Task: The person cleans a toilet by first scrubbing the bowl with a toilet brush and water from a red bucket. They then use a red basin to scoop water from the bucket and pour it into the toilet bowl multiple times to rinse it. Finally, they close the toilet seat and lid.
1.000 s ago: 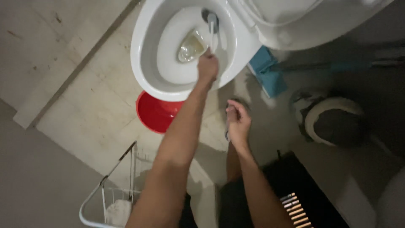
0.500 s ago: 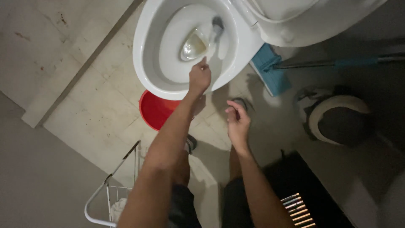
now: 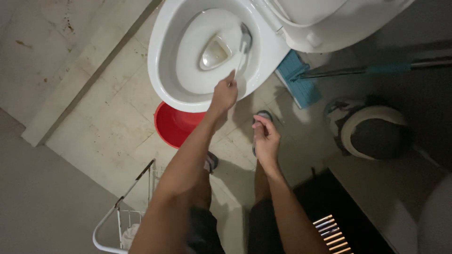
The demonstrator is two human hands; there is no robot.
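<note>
We take the white toilet bowl (image 3: 165, 70) as landmark. Left hand (image 3: 224, 94) sits at the near rim of the bowl, fingers closed around the thin handle of a toilet brush (image 3: 242, 49); the handle runs up and away from the hand, and the grey brush head lies against the inner wall on the bowl's right side, just beside the drain opening. Right hand (image 3: 266, 138) hangs free in front of the bowl and to its right, above the tiled floor (image 3: 108, 122); fingers loosely curled, nothing seen in them. Step in hand, as we judge it: scrubbing the inside of the bowl, brush working the upper right wall. Next move, in our judgement, calls for sweeping the head around the rest of the wall and down toward the drain, grip kept firm and the wrist low so the head stays inside the rim. Around the bowl: a red basin (image 3: 176, 124) tucked partly under its front edge, a blue mop head (image 3: 296, 80) on the floor to its right, a round bin (image 3: 372, 131) further right, a white wire basket (image 3: 123, 221) well in front, bottom-left.
</note>
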